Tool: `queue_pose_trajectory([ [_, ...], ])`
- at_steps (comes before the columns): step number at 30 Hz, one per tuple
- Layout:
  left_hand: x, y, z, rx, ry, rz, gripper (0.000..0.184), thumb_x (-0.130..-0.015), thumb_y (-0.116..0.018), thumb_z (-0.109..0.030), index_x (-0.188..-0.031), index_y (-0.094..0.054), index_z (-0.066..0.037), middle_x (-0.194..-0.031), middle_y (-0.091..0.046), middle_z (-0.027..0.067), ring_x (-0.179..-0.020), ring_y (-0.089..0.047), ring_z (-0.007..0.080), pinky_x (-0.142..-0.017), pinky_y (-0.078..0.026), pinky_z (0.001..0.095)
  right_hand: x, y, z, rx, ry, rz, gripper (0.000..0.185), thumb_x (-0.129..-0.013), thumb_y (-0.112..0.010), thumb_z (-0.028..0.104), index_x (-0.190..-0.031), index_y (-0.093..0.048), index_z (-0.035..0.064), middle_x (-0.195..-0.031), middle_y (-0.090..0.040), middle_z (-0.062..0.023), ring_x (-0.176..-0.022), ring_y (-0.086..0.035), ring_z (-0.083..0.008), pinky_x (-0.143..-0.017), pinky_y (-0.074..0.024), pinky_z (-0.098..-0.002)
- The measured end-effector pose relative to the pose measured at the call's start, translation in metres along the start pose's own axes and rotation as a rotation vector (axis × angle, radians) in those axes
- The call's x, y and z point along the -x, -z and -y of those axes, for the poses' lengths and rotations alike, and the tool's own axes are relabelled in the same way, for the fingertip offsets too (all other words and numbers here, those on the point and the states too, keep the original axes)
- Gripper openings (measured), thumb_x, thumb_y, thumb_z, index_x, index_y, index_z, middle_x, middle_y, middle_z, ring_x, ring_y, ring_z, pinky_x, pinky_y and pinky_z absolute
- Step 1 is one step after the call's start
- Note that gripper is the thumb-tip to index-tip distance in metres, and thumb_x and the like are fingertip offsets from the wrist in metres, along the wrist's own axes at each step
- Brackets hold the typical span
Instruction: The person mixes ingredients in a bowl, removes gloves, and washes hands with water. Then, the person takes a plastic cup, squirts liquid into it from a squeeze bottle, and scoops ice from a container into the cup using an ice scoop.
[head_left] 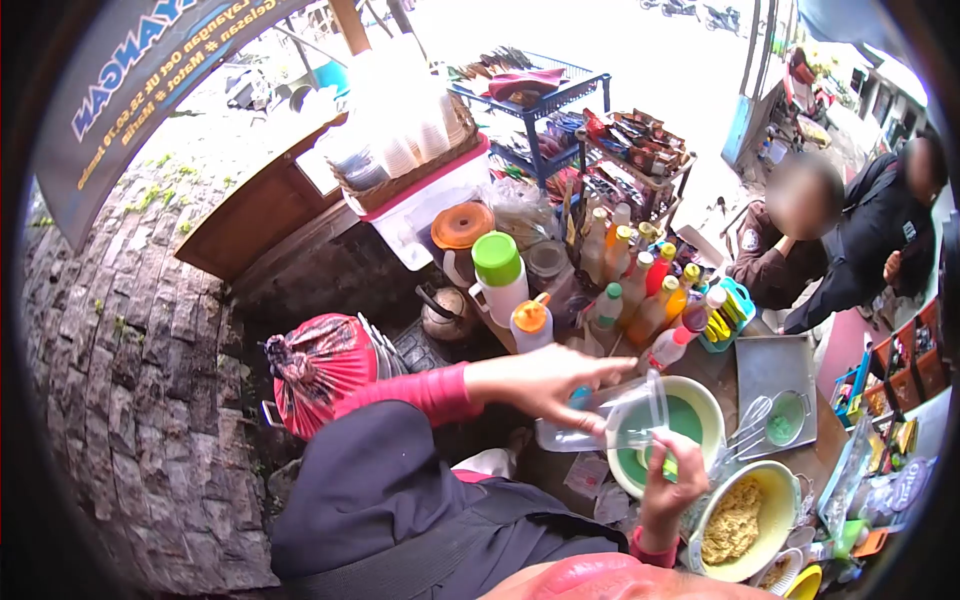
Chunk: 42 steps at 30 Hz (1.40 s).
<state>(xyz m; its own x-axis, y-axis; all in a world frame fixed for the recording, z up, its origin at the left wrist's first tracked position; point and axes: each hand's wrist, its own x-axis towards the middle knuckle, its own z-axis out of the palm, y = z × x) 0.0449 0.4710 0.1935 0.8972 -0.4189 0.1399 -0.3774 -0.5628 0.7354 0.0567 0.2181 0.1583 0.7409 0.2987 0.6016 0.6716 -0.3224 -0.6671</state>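
Note:
A clear plastic container (572, 437) with its lid (641, 410) folded open is held over a cream bowl (712, 410) of green liquid. My left hand (545, 385), in a pink sleeve, grips the container from the left, its thumb against the plastic and a finger stretched out. On the near side my right hand (672, 485) pinches the edge of the clear plastic between thumb and fingers. Right of that hand sits a yellow bowl (775, 500) of lumpy yellow dough-like food. A whisk (752, 420) and a strainer with green residue (786, 417) lie on a metal tray (790, 360).
Several coloured bottles (655, 295) stand beyond the bowls, beside a green-lidded jug (498, 275). A red tied bundle (320, 370) is on the left. A blue rack (540, 110) holds sachets. Two people (785, 250) are at the right, across the table.

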Motion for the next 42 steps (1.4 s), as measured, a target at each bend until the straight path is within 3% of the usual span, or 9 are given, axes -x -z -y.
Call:
queue_pose_trajectory([
  [5, 0.049, -0.097, -0.024, 0.458, 0.256, 0.017, 0.094, -0.076, -0.071, -0.047, -0.141, -0.023, 0.000, -0.095, -0.063, 0.0116, -0.083, -0.063, 0.0219, -0.076, -0.049, 0.0328, 0.028, 0.022, 0.006, -0.038, 0.114, 0.103, 0.009, -0.079, -0.067, 0.003, -0.087, -0.064, 0.0007, -0.079, -0.064, -0.0132, -0.071, -0.062, -0.0299, -0.067, -0.0478, -0.0378],
  [9, 0.080, -0.144, -0.041, 0.578, 0.278, -0.183, 0.073, -0.081, -0.069, -0.033, -0.137, -0.032, -0.004, -0.092, -0.061, 0.0055, -0.087, -0.057, 0.0110, -0.081, -0.045, 0.0287, 0.042, 0.030, 0.006, -0.135, 0.212, 0.190, 0.008, -0.081, -0.063, 0.003, -0.089, -0.064, 0.0018, -0.084, -0.066, -0.0137, -0.076, -0.063, -0.0305, -0.071, -0.0490, -0.0379],
  [12, 0.094, -0.151, -0.058, 0.893, 0.304, -0.165, 0.070, -0.083, -0.067, -0.027, -0.138, -0.032, -0.003, -0.088, -0.062, 0.0064, -0.084, -0.058, 0.0109, -0.078, -0.046, 0.0266, 0.040, 0.040, 0.012, -0.124, 0.334, 0.266, 0.010, -0.081, -0.064, 0.005, -0.090, -0.064, 0.0032, -0.087, -0.066, -0.0108, -0.079, -0.064, -0.0265, -0.072, -0.0507, -0.0349],
  [19, 0.118, -0.154, -0.084, 1.260, 0.163, -0.236, 0.086, -0.077, -0.070, -0.044, -0.139, -0.029, -0.001, -0.087, -0.063, 0.0100, -0.080, -0.061, 0.0146, -0.074, -0.047, 0.0255, 0.045, 0.043, 0.034, -0.138, 0.425, 0.221, 0.010, -0.080, -0.063, 0.003, -0.090, -0.064, 0.0029, -0.088, -0.067, -0.0102, -0.081, -0.065, -0.0256, -0.074, -0.0516, -0.0341],
  [30, 0.193, -0.123, -0.095, 1.208, 0.027, -0.389, 0.094, -0.075, -0.066, -0.055, -0.140, -0.026, 0.000, -0.089, -0.061, 0.0121, -0.082, -0.060, 0.0164, -0.075, -0.047, 0.0277, 0.054, -0.040, 0.086, -0.257, 0.544, 0.115, 0.014, -0.080, -0.060, -0.001, -0.094, -0.061, 0.0014, -0.090, -0.066, -0.0120, -0.084, -0.065, -0.0281, -0.075, -0.0518, -0.0356],
  [33, 0.215, -0.114, -0.099, 1.224, -0.001, -0.419, 0.096, -0.075, -0.065, -0.057, -0.141, -0.025, -0.001, -0.092, -0.060, 0.0133, -0.083, -0.060, 0.0175, -0.076, -0.046, 0.0289, 0.058, -0.070, 0.102, -0.154, 0.385, 0.203, 0.018, -0.077, -0.062, -0.004, -0.094, -0.063, 0.0022, -0.090, -0.065, -0.0132, -0.082, -0.063, -0.0302, -0.074, -0.0506, -0.0365],
  [37, 0.240, -0.098, -0.096, 1.162, 0.014, -0.458, 0.100, -0.074, -0.062, -0.060, -0.140, -0.021, 0.002, -0.094, -0.059, 0.0147, -0.085, -0.058, 0.0192, -0.079, -0.045, 0.0308, 0.079, -0.094, 0.111, -0.337, 0.114, 0.243, 0.014, -0.081, -0.062, 0.002, -0.096, -0.063, 0.0018, -0.093, -0.066, -0.0135, -0.085, -0.064, -0.0262, -0.076, -0.0504, -0.0340],
  [38, 0.245, -0.095, -0.096, 1.107, 0.078, -0.528, 0.107, -0.071, -0.061, -0.066, -0.140, -0.019, 0.004, -0.092, -0.059, 0.0153, -0.085, -0.058, 0.0205, -0.079, -0.045, 0.0314, 0.082, -0.093, 0.118, -0.410, 0.001, 0.310, 0.014, -0.085, -0.061, 0.008, -0.097, -0.063, 0.0014, -0.094, -0.066, -0.0121, -0.085, -0.064, -0.0232, -0.076, -0.0499, -0.0321],
  [42, 0.273, -0.083, -0.068, 0.881, 0.084, -0.528, 0.096, -0.079, -0.065, -0.050, -0.141, -0.015, 0.004, -0.097, -0.059, 0.0148, -0.089, -0.057, 0.0200, -0.086, -0.043, 0.0331, 0.086, -0.105, 0.135, -0.828, -0.392, 0.508, 0.032, -0.094, -0.053, 0.028, -0.108, -0.060, 0.0001, -0.099, -0.065, -0.0074, -0.091, -0.062, -0.0165, -0.079, -0.0470, -0.0267],
])
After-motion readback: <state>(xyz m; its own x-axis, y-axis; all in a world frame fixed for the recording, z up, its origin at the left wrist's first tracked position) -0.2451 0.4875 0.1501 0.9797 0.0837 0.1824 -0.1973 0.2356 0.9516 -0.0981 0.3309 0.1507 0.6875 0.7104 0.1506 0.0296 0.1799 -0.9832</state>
